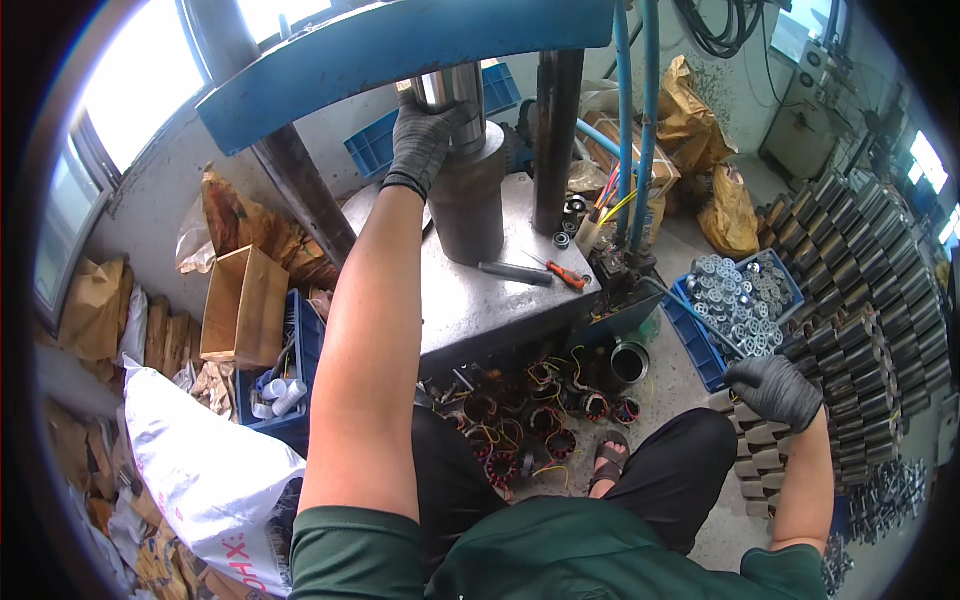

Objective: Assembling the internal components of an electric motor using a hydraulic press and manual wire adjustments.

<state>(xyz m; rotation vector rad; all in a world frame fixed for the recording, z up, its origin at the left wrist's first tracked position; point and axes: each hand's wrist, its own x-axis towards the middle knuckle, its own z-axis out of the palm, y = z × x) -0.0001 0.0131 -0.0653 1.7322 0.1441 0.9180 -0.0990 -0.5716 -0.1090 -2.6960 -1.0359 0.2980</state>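
Observation:
My left hand (430, 142), in a dark grey knit glove, reaches up under the blue press beam (410, 65). Its fingers wrap round a polished steel cylinder (466, 100). That cylinder stands above a thick, dull metal cylinder (470, 205) on the press's steel table (450, 300). My right hand (776, 391), gloved alike, is at the right by the near corner of a blue crate (697, 345) of silvery round metal parts (738, 300). Its fingers are curled; whether anything is in them is hidden. Stacked metal tubes (850, 350) lie beside that hand.
A dark rod (514, 273) and an orange-handled screwdriver (568, 275) lie on the press table. Wound motor stators (545, 418) with coloured wires cover the floor below. At left are a wooden box (245, 305) and a white sack (200, 460). Blue hoses (645, 120) hang right of the press.

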